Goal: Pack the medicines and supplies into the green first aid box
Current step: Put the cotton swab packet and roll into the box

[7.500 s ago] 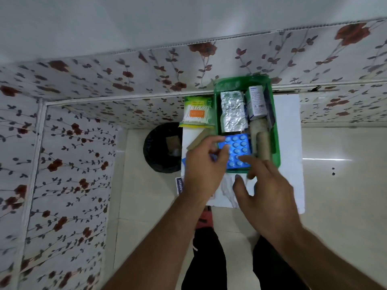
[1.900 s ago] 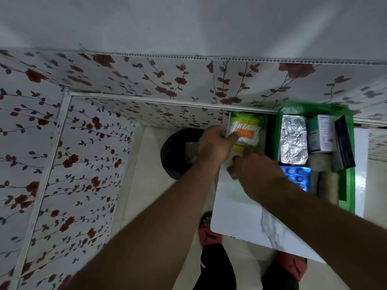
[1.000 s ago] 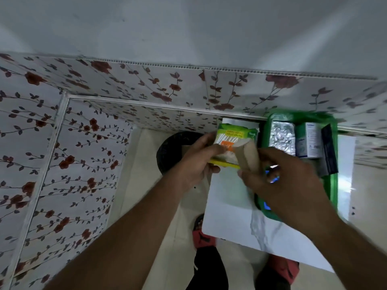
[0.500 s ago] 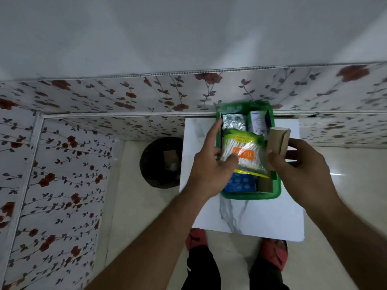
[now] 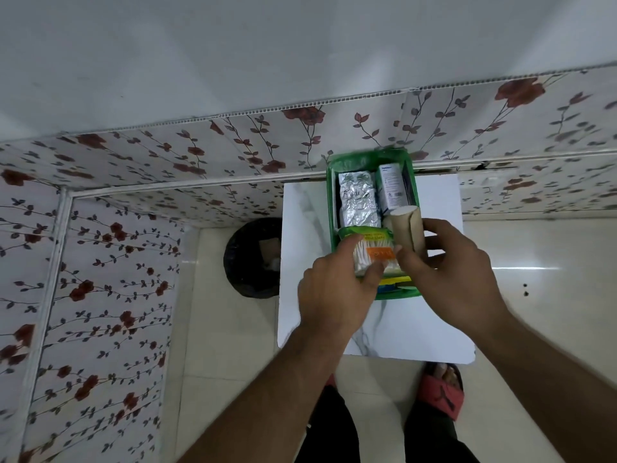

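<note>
The green first aid box (image 5: 332, 195) stands on a small white marble-patterned table (image 5: 400, 329) against the wall. In its far half lie silver foil strips (image 5: 358, 198) and a white medicine carton (image 5: 391, 185). My left hand (image 5: 337, 292) holds a green-and-orange packet of cotton buds (image 5: 370, 252) over the near half of the box. My right hand (image 5: 450, 279) grips a tan bandage roll (image 5: 408, 228) upright above the box's right side. A sliver of the blue blister pack (image 5: 387, 288) shows under the packet.
A black waste bin (image 5: 250, 259) sits on the floor left of the table. Floral wall panels (image 5: 100, 262) close in the left and far sides. My feet in red sandals (image 5: 440, 392) stand at the table's near edge, on a glossy tiled floor (image 5: 534, 295).
Both hands picked items from the table left of the box and carried them over it. In the last half second the cotton buds packet dropped lower and nearer, and the bandage roll moved in over the box.
</note>
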